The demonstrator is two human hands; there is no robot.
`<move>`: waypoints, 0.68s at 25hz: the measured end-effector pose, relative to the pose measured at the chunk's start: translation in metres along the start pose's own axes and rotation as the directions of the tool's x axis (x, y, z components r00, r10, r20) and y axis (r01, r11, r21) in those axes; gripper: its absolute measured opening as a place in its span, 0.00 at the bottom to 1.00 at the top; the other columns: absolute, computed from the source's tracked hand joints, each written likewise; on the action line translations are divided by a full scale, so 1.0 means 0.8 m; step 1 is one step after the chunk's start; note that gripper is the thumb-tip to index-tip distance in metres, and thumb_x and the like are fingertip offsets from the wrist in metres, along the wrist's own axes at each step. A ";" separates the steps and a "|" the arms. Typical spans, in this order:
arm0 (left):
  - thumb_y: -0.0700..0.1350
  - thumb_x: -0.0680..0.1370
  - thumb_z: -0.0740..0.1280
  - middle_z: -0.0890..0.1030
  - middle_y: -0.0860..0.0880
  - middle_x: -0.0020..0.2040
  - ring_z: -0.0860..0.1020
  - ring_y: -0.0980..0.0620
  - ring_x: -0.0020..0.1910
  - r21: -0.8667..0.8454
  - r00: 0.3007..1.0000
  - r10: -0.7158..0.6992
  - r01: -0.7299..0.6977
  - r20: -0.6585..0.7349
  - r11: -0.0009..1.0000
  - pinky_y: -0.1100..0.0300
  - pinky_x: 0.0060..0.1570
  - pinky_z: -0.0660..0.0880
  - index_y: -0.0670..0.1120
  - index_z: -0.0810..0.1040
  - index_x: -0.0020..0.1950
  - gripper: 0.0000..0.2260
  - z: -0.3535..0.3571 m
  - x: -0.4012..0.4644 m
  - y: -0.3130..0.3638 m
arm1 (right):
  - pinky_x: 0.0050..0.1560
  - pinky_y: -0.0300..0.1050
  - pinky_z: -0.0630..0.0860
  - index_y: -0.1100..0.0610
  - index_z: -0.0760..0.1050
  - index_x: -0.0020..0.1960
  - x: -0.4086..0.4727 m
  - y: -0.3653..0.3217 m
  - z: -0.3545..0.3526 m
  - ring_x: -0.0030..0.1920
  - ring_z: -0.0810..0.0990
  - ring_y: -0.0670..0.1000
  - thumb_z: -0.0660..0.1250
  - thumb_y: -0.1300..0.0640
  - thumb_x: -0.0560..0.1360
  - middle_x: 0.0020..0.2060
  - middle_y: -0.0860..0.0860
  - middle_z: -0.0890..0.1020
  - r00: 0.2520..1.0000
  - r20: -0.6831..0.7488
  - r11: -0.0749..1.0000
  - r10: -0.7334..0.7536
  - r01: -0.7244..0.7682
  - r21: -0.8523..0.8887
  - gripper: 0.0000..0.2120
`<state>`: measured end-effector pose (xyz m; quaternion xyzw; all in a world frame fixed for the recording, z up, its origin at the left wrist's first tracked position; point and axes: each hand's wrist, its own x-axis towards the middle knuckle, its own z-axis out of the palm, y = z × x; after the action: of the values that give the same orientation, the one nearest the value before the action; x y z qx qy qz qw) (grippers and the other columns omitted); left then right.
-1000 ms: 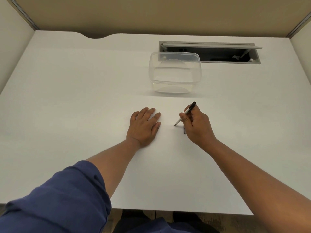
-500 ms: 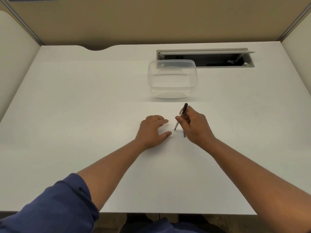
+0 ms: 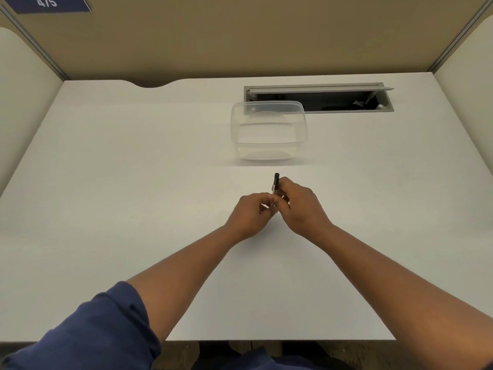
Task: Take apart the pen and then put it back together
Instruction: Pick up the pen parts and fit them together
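1. The thin black pen [image 3: 276, 182] stands almost straight up, above the middle of the white table [image 3: 133, 182]. Only its dark top end shows. The rest is hidden by fingers.
2. The right hand [image 3: 300, 206] is wrapped around the pen, with the fingers curled tight on it.
3. The left hand [image 3: 250, 214] meets the right hand at the pen's lower part. Its fingertips are pinched together there (if they truly grip the pen or only touch it, the picture does not show).
4. Both hands touch each other, with bare forearms reaching back toward the person. A dark blue sleeve [image 3: 88, 332] covers the left upper arm.
5. A clear plastic box with rounded corners [image 3: 268, 129] sits on the table, farther away than the hands and well apart from them.
6. Just behind the box is a long grey slot with an open flap [image 3: 318, 98] set into the table.
7. Tan walls stand around the table. A blue sign with white numbers 475 [image 3: 48, 4] hangs at the top left.
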<state>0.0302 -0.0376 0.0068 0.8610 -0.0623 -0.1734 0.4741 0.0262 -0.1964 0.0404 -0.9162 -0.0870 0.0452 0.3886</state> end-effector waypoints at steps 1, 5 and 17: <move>0.43 0.79 0.67 0.84 0.57 0.41 0.80 0.62 0.36 -0.002 1.000 -0.012 0.012 -0.006 1.000 0.67 0.41 0.73 0.54 0.83 0.47 0.07 0.000 0.000 0.000 | 0.43 0.51 0.77 0.52 0.73 0.52 0.000 0.001 0.000 0.40 0.80 0.51 0.64 0.51 0.80 0.43 0.47 0.82 1.000 -0.015 1.000 0.005 -0.004 0.011 0.05; 0.43 0.78 0.70 0.86 0.51 0.45 0.85 0.51 0.45 -0.275 0.985 -0.147 0.116 -0.094 0.955 0.55 0.51 0.81 0.47 0.83 0.54 0.05 -0.001 0.001 -0.009 | 0.44 0.47 0.76 0.52 0.74 0.56 -0.009 0.011 0.002 0.38 0.80 0.49 0.66 0.50 0.79 0.44 0.46 0.82 0.988 -0.068 0.987 0.137 -0.130 0.095 0.09; 0.36 0.78 0.70 0.84 0.43 0.46 0.84 0.47 0.43 -0.808 0.891 -0.436 0.349 0.128 0.475 0.56 0.49 0.80 0.43 0.78 0.54 0.07 -0.009 -0.016 0.005 | 0.41 0.41 0.73 0.52 0.80 0.49 -0.025 0.017 0.026 0.36 0.75 0.42 0.73 0.50 0.75 0.41 0.44 0.81 0.966 0.052 0.950 0.252 -0.257 0.178 0.06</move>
<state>0.0209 -0.0309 0.0167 0.5433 0.2457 -0.2449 0.7645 0.0050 -0.1948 0.0162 -0.8793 0.0310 0.1157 0.4609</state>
